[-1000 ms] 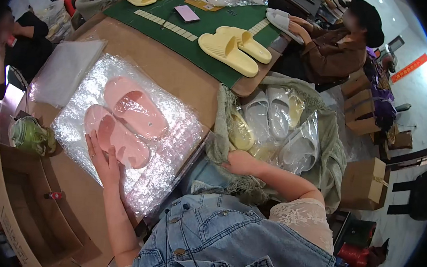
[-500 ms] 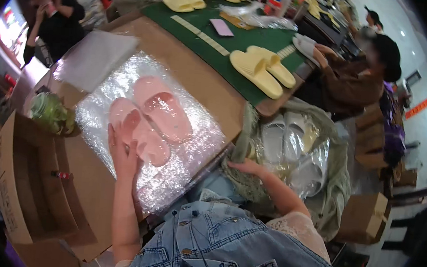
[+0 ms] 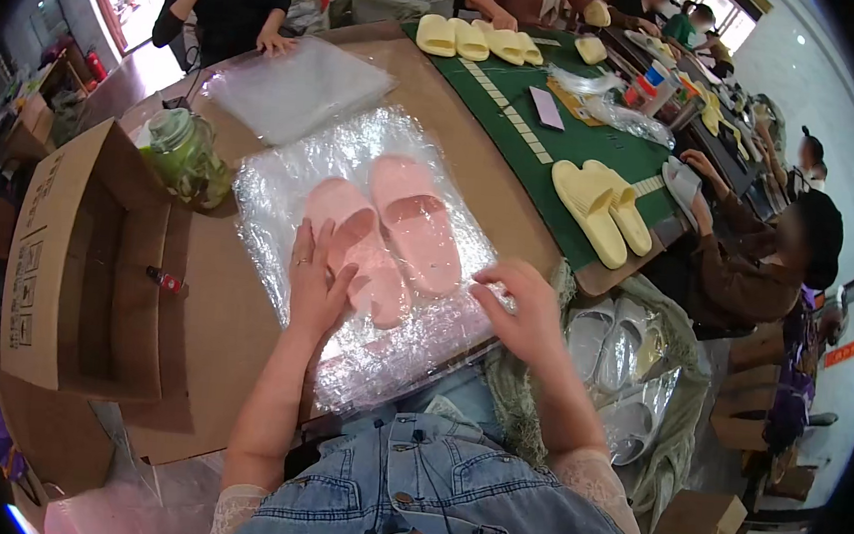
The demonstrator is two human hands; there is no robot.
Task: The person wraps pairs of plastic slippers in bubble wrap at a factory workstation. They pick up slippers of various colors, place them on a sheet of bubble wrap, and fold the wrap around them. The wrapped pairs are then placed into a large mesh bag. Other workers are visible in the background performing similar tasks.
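A pair of pink slide slippers (image 3: 411, 246) lies on a stack of clear plastic bags (image 3: 282, 200) in front of me; the slippers look to be under or inside a clear film. My left hand (image 3: 315, 288) rests on the left slipper, fingers spread and nothing gripped. Over the right edge of the bags, beside the right slipper's heel, my right hand (image 3: 526, 313) is bent with thumb and forefinger apart. Whether its fingertips touch the film is hard to see.
An open cardboard box (image 3: 83, 310) and a green-filled jar (image 3: 187, 158) stand at left, near a small red bottle (image 3: 163, 279). A sack of bagged grey slippers (image 3: 631, 353) is at right. Yellow slippers (image 3: 602, 211) sit on the green mat (image 3: 514, 179). Several people work around.
My right hand has left the sack's rim and come up to the bags' right edge. My left hand stays on the left slipper. The view has shifted, and the far-left person's hand is now on the table.
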